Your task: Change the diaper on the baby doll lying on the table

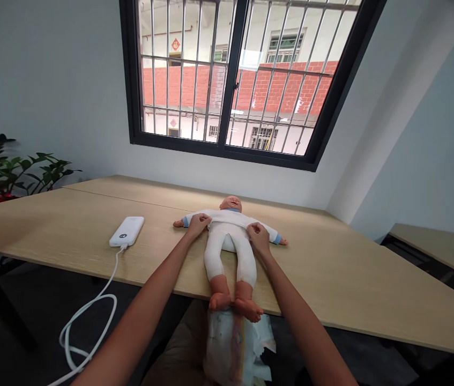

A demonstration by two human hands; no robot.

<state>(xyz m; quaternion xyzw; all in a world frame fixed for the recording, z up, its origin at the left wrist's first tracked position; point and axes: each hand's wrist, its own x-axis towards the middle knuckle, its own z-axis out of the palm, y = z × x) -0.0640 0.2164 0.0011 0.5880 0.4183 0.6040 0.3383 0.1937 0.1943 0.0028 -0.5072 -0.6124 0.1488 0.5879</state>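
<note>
A baby doll [230,236] in a white top and white trousers lies on its back on the wooden table [331,268], head toward the window, bare feet past the near edge. My left hand [198,223] is closed, pinching the white clothing at the doll's waist on its left side. On the other side my right hand [259,237] pinches the same clothing at the waist. A folded diaper [227,348] lies on my lap below the doll's feet.
A white power bank [127,231] rests on the table left of the doll, its white cable [90,321] looping down off the near edge. A potted plant [5,171] stands at the far left. A barred window fills the wall behind. Another table stands at the right.
</note>
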